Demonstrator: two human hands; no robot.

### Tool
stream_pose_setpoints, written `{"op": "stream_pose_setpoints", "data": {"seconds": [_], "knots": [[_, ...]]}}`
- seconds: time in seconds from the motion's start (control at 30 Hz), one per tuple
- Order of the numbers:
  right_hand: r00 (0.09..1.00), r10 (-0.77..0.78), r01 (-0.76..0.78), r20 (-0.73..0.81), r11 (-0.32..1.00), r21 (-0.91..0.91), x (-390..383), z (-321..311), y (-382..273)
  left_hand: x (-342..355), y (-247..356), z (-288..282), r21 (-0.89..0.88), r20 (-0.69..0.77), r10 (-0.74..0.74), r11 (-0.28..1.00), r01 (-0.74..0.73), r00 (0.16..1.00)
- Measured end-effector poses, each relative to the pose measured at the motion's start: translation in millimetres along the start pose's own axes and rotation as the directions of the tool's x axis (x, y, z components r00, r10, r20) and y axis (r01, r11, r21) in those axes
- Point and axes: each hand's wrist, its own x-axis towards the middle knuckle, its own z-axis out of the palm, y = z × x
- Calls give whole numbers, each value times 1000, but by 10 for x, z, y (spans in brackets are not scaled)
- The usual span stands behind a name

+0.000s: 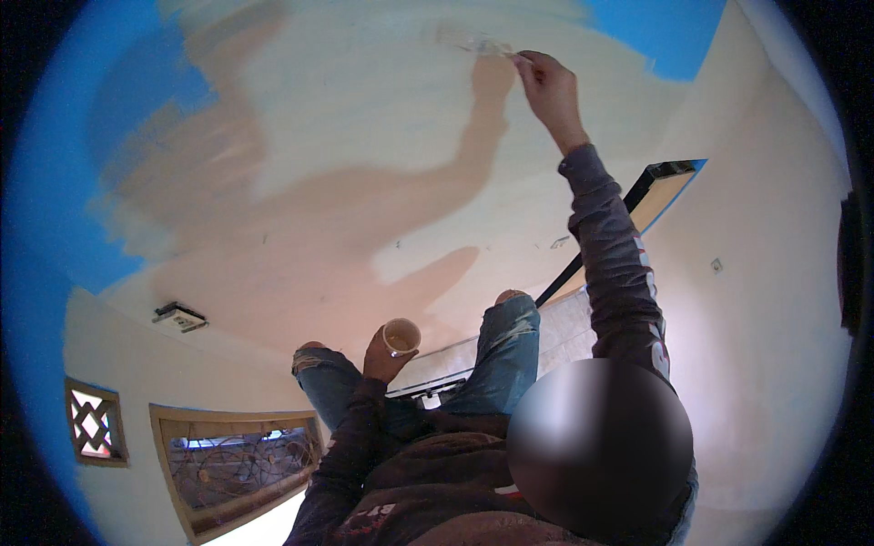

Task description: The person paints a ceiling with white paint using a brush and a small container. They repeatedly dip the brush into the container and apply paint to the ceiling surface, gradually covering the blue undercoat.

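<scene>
My right hand (pixel 549 91) is raised high on an outstretched arm, its fingers closed round the handle of a paintbrush (pixel 490 45). The brush's head is blurred and lies against or close to the cream-painted surface (pixel 364 109); whether it touches, I cannot tell. Low in front of my body, my left hand (pixel 387 362) grips a pale round cup (pixel 401 337) from its side. The cup's open top faces up and some light-coloured content shows inside. Patches of blue paint (pixel 651 32) border the cream area with ragged, streaky edges.
My knees in torn jeans (pixel 505 350) are bent below the painted surface. A dark-framed opening (pixel 660 196) lies right of my arm. On the left are a switch box (pixel 181 317), a small lattice window (pixel 94 424) and a wooden-framed window (pixel 241 464). Shadows fall across the surface.
</scene>
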Motion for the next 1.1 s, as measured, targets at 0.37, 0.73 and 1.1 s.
{"op": "stream_pose_setpoints", "data": {"seconds": [0.37,0.73,1.1], "knots": [[967,52,-121,-248,954,-274,-140,-599,316,1,-112,55,43,-3,13,999,-13,1000],[973,132,-164,-188,972,-171,-337,364,-778,45,-122,61,41,35,13,999,-14,999],[941,162,-64,-296,947,314,-508,366,-991,17,-68,17,23,40,19,1000,-20,999]]}}
